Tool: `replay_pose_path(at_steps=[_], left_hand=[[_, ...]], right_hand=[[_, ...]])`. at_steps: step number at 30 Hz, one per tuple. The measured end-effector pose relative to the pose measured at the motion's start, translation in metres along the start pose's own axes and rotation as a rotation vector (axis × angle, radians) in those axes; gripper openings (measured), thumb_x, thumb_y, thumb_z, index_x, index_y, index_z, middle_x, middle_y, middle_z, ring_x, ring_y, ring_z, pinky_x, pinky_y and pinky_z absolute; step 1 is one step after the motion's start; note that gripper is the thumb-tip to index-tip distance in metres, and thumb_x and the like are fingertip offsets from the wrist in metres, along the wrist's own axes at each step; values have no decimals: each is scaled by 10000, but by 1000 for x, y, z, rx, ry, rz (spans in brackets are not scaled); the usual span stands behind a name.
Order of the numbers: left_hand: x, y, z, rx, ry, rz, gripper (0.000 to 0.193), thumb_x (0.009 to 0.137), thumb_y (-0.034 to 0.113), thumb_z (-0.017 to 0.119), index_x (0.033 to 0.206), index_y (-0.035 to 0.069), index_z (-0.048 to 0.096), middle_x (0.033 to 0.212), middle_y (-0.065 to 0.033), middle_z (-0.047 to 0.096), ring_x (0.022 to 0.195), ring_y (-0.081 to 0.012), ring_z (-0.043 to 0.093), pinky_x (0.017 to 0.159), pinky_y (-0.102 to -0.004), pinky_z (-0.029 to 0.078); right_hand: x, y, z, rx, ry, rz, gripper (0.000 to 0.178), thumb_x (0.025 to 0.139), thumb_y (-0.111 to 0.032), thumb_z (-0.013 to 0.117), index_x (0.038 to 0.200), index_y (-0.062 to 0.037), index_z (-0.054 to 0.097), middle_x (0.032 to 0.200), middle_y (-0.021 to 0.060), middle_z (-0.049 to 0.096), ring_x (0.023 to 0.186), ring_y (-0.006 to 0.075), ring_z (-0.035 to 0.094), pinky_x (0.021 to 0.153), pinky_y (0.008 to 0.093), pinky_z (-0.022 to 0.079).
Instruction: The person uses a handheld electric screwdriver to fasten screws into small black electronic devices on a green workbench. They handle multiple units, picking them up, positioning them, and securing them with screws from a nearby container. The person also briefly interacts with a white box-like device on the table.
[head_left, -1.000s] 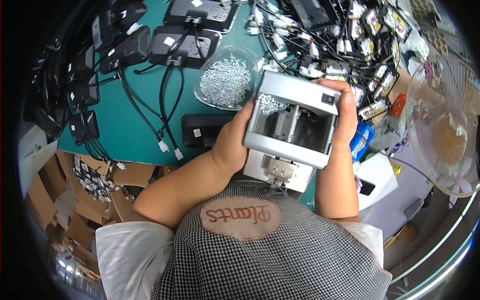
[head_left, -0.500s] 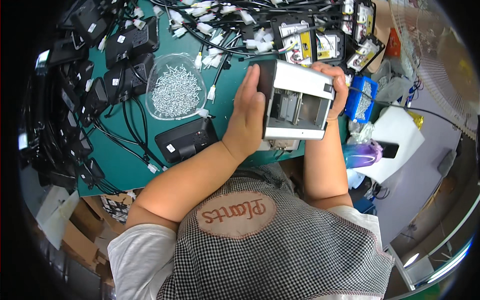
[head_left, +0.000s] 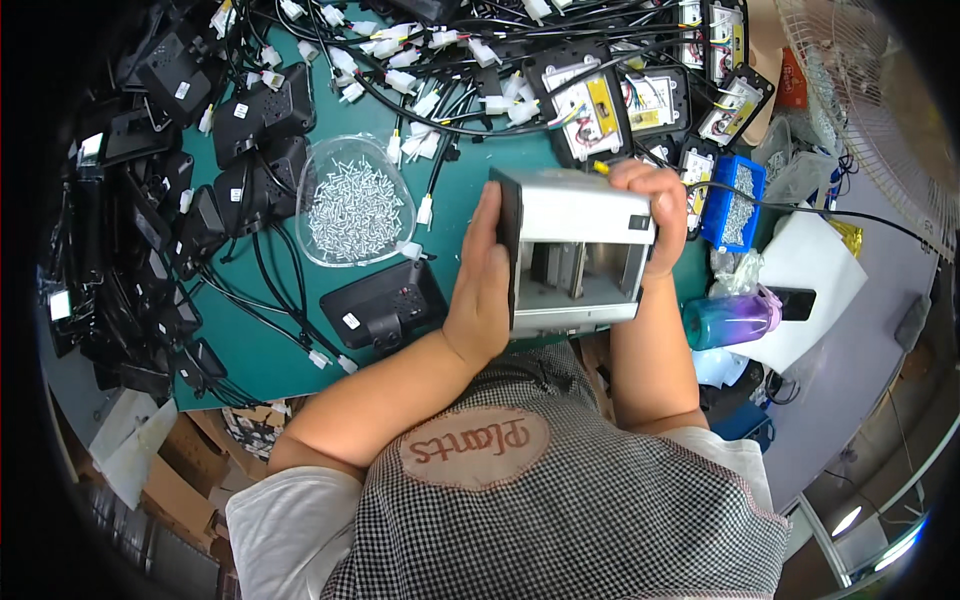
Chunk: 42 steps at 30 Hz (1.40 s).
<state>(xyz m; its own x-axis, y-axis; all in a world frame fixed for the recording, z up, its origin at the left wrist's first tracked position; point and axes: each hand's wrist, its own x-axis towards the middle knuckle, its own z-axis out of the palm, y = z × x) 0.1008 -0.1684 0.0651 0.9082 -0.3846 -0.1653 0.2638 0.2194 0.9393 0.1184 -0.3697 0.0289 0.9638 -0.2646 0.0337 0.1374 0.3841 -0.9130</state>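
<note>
Between my two hands is a silver metal box-shaped device (head_left: 583, 215) with a black end and a rectangular opening, inside which metal parts show. My left hand (head_left: 478, 300) presses its palm and straight fingers against the black end. Around the opposite end curl the fingers of my right hand (head_left: 662, 205). The device is held close to my body above the green table mat; its underside is hidden. Left of it, a black display unit (head_left: 385, 300) lies on the mat. Behind that unit is a clear plastic dish (head_left: 303, 225) full of small silver screws (head_left: 355, 210).
More black housings (head_left: 265, 115) crowd the left side. Cables with white connectors (head_left: 400, 60) and open circuit housings (head_left: 585, 110) fill the back. On the right are a blue screw bin (head_left: 735, 205), a purple-teal bottle (head_left: 730, 320), a phone (head_left: 797, 304) and a caged fan (head_left: 880, 110).
The device and both hands have come a little nearer to my body, and the device has tilted so its opening faces up differently. Both hands keep their hold. The whole view has shifted slightly.
</note>
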Motion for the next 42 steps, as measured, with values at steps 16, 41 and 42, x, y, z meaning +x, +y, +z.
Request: replay_pose_path(at_steps=[16,41,42], left_hand=[[20,-18,-22,-25,-39,-47,624,1043,368,218,1481,-73,155,1468,-197,367,1346,-259,380,1113,-332,280],[-114,23,-66,339,229,274,577,1022,387,331,1409,-37,388,1455,-187,408,1372,-315,359,1125,-456,258],[-127,21,-72,326,261,288,578,1022,389,333,1405,-39,391,1452,-187,412,1370,-315,362,1122,-456,263]], right_hand=[[1,-17,8,4,-18,222,415,775,-258,595,1090,11,560,1133,176,606,1036,249,573,946,372,439],[3,-3,-5,-49,-79,-52,386,897,-248,594,1201,-10,603,1087,128,657,951,210,646,850,340,529],[4,-2,-4,-66,-41,-58,378,890,-238,635,1198,-19,621,1091,113,661,959,196,638,851,322,518]])
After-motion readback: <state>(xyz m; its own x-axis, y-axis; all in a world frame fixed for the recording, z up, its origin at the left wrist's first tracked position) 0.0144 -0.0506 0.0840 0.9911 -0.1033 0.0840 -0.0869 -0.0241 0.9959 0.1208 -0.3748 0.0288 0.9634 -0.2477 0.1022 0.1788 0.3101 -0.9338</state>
